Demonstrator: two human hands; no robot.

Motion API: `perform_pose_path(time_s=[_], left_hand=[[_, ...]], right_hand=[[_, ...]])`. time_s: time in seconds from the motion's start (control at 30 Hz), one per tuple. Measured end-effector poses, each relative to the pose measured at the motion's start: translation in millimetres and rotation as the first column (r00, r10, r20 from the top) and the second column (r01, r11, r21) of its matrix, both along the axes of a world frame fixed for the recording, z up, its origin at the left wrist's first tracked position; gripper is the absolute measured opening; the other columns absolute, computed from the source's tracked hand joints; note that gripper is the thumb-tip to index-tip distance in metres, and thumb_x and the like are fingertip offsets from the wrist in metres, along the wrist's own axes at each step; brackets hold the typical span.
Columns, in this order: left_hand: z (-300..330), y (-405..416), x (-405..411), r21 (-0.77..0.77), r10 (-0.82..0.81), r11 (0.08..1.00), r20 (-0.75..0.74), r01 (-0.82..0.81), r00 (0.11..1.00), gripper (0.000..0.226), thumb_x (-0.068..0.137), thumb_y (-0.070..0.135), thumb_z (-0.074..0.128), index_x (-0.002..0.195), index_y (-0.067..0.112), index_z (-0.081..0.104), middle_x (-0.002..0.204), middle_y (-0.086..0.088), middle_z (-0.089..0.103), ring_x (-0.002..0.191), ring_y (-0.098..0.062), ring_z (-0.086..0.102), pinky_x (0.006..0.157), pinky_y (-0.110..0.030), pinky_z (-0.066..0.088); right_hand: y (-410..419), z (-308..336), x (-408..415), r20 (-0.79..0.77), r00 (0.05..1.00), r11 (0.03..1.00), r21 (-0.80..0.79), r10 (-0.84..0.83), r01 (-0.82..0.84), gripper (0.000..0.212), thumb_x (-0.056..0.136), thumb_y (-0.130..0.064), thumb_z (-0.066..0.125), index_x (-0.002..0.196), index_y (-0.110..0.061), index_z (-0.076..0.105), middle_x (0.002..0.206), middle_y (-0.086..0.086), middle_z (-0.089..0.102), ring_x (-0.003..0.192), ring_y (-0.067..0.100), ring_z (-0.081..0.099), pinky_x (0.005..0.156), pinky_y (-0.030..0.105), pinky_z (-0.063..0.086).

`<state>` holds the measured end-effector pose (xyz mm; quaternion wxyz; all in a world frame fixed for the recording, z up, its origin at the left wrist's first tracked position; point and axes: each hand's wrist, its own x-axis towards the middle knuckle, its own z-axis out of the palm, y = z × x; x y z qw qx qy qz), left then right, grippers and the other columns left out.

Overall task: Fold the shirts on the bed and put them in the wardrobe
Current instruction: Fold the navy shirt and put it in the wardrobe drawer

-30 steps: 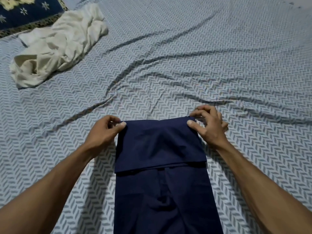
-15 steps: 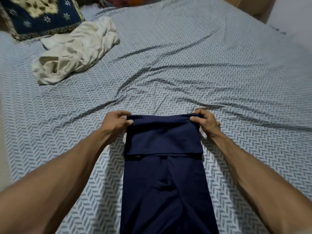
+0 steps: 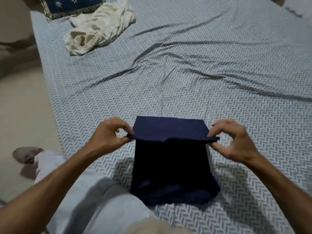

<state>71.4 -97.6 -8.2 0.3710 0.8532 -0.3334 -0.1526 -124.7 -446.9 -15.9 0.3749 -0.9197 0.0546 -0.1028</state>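
Herringbone sheet covers the bed [image 3: 185,85]. Your left hand [image 3: 109,134] and right hand [image 3: 234,141] each pinch a corner of the navy shirt [image 3: 170,159] at 6 o'clock. Draw that raised fold level and square. Cream shirt [image 3: 99,27] waits at 11 o'clock.

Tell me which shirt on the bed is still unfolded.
The cream shirt, lying crumpled near the patterned cushion. The navy shirt is partly folded, with the left hand and right hand pinching its edge.
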Motion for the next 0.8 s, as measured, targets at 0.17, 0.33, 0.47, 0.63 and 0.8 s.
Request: perform_pose_path(time_s=[0.17,0.33,0.47,0.63,0.8], left_hand=[[-25.1,39.9,-56.0,0.107,-0.298,0.952,0.115,0.286,0.948,0.029,0.069,0.013,0.092,0.073,0.033,0.070,0.075,0.022,0.061,0.086,-0.006,0.056,0.073,-0.022,0.047],[-54.7,48.0,-83.8,0.274,-0.486,0.855,0.126,0.440,0.865,0.027,0.058,0.009,0.082,0.068,0.028,0.066,0.071,0.027,0.052,0.081,-0.006,0.050,0.074,-0.012,0.037],[-72.6,44.1,-92.8,0.435,-0.540,0.761,0.014,0.481,0.841,0.023,0.059,0.020,0.066,0.080,0.031,0.068,0.080,0.014,0.060,0.082,-0.011,0.053,0.068,-0.025,0.045],[-72.0,16.4,-68.2,0.207,0.062,0.978,-0.176,-0.025,0.983,0.012,0.080,0.022,0.072,0.087,0.029,0.065,0.083,0.013,0.067,0.078,-0.006,0.063,0.075,-0.033,0.054],[-80.8,-37.8,-33.6,0.121,0.507,0.828,-0.580,-0.548,0.638,0.036,0.086,0.043,0.077,0.082,0.010,0.063,0.074,-0.007,0.061,0.069,-0.021,0.056,0.060,-0.029,0.043]], right_hand=[[38.4,-28.2,-80.4,-0.030,0.992,0.976,-0.183,0.119,-0.122,0.020,0.057,-0.022,0.074,0.071,-0.030,0.062,0.085,-0.024,0.065,0.107,0.007,0.063,0.082,0.058,0.039],[60.4,-58.0,-121.1,-0.130,0.976,0.943,-0.261,0.178,-0.206,0.027,0.052,-0.027,0.076,0.073,-0.031,0.059,0.089,-0.026,0.060,0.107,0.008,0.061,0.080,0.046,0.033],[64.9,-71.7,-127.1,-0.352,0.911,0.860,-0.373,0.216,-0.348,0.025,0.063,-0.047,0.073,0.084,-0.038,0.062,0.099,-0.025,0.056,0.109,0.004,0.054,0.081,0.041,0.031],[55.6,-53.0,-68.8,-0.171,0.961,0.975,0.012,-0.216,0.221,0.013,0.081,-0.035,0.080,0.087,-0.028,0.071,0.088,-0.017,0.069,0.087,0.005,0.065,0.084,0.035,0.052],[28.7,-62.7,10.7,-0.585,0.638,0.749,0.076,-0.501,0.658,0.053,0.070,-0.065,0.066,0.066,-0.012,0.062,0.061,-0.005,0.067,0.070,0.019,0.065,0.092,0.050,0.050]])
